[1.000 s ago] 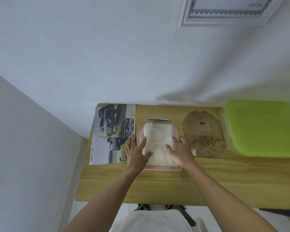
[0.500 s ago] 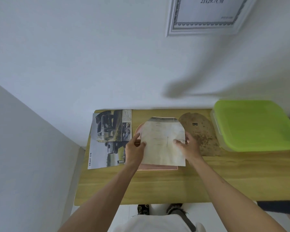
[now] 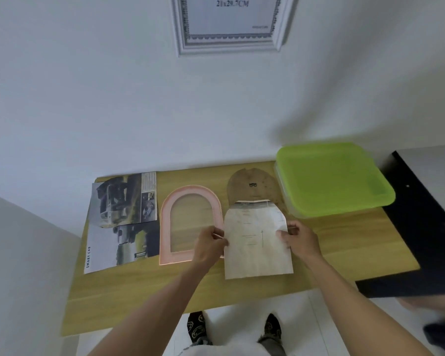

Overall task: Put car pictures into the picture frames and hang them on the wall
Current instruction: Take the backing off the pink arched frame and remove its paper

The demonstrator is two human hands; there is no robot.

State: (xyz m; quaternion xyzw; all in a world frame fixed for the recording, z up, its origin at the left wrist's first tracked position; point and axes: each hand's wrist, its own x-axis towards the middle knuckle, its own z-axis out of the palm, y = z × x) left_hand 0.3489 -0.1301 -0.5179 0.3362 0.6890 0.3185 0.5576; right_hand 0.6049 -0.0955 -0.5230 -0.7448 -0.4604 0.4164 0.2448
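A cut-out sheet of paper [image 3: 257,240] with an arched top is held above the wooden bench [image 3: 242,286] by both hands. Its left edge is pinched between thumb and fingers of the left hand [image 3: 211,242], and its right edge is pinched the same way by the right hand [image 3: 299,238]. The pale reverse of the sheet is turned upward, with faint print showing through. The sheet hangs just to the right of the pink arched picture frame [image 3: 190,224], which lies flat on the bench with the wood visible through its opening. The top of the sheet overlaps the lower part of a brown arched backing board [image 3: 252,187], which lies on the bench beside a green-lidded plastic box [image 3: 332,178]. To the left of the frame, a car magazine page [image 3: 121,217] printed with vehicles and the words SMART CAR is laid out, its left edge overhanging the bench. A white ornate picture frame [image 3: 229,24] is seen on the wall above. A black surface [image 3: 427,227] adjoins the right end of the bench
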